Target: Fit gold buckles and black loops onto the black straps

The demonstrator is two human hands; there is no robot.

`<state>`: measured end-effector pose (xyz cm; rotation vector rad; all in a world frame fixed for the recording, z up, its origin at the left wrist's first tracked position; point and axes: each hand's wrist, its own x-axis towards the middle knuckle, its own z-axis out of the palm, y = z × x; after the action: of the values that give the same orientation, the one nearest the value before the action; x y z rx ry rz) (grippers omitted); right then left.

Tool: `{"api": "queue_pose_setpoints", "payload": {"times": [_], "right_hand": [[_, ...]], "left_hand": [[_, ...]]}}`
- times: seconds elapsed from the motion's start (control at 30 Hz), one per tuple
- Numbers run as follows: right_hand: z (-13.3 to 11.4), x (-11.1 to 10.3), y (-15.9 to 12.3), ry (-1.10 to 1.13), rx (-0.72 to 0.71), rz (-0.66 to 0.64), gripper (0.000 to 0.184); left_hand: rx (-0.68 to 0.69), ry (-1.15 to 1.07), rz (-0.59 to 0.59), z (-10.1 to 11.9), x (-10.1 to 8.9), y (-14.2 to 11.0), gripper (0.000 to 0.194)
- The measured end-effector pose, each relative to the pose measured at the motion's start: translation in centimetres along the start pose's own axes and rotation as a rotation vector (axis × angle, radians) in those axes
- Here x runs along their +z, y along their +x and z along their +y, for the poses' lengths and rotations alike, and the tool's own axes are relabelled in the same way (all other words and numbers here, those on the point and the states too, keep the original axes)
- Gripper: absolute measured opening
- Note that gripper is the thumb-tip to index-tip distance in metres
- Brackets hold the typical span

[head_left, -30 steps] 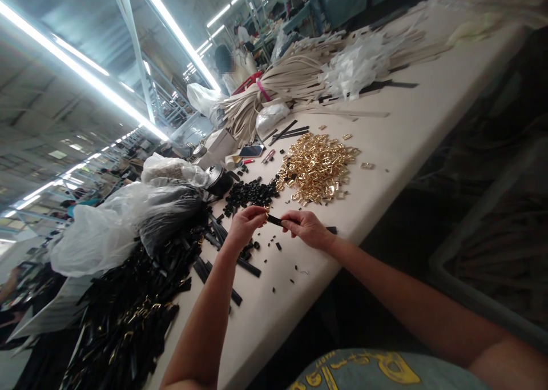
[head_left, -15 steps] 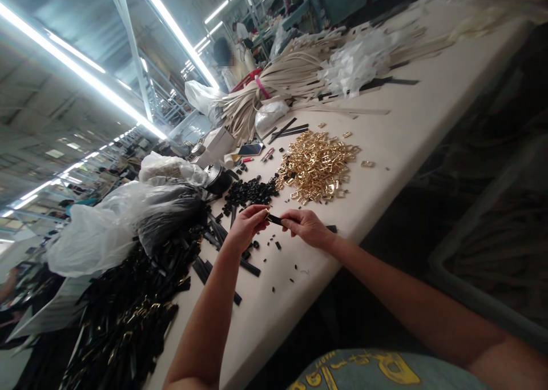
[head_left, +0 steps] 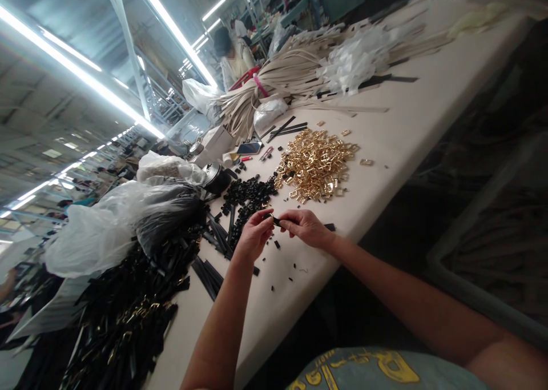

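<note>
Both hands are nearly together on one short black strap [head_left: 277, 221], on the person's near side of the gold buckle pile [head_left: 314, 164]. L hand [head_left: 256, 233] pinches its end, w/ a small gold fitting [head_left: 272, 214] at the fingertips; R hand [head_left: 310, 228] clamps the strap btwn thumb & fingers. Vs. half a sec ago, L hand has shifted in toward R hand, so less black shows btwn them, & more of the black loops [head_left: 248, 193], L of the gold buckle pile, come into view. Prob. means the work is now right at the fitting; whether the strap is through it can't be told, too small & part-covered. Long axis runs crosswise, nearer the person than the gold buckle pile, sloping slightly down toward R hand; fitting end points L, other end goes into R grip. Dark strip [head_left: 329, 227] shows past R hand, also on the pile's near side; can't tell if same pc.
</note>
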<state>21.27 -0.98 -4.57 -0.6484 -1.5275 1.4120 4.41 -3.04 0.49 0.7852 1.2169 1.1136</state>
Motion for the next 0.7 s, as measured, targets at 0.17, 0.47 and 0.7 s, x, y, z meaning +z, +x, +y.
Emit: {"api": "queue_pose_setpoints", "payload": {"times": [0.17,0.47,0.7], "right_hand": [[-0.5,0.3,-0.5,-0.117,-0.038,-0.065,0.019],[-2.1,3.6,1.1,-0.537,-0.19,-0.308,0.012],[-1.0,6.3,2.8,-0.257,-0.07,-0.425,0.027]], "left_hand": [[-0.013,-0.173,0.05,-1.6,-0.2,-1.6,0.043],[-0.026,-0.323,0.155,-2.5,-3.7,-4.3,0.037],[0.157,-0.306,0.216,-2.3,-5.4,-4.9,0.04]]}}
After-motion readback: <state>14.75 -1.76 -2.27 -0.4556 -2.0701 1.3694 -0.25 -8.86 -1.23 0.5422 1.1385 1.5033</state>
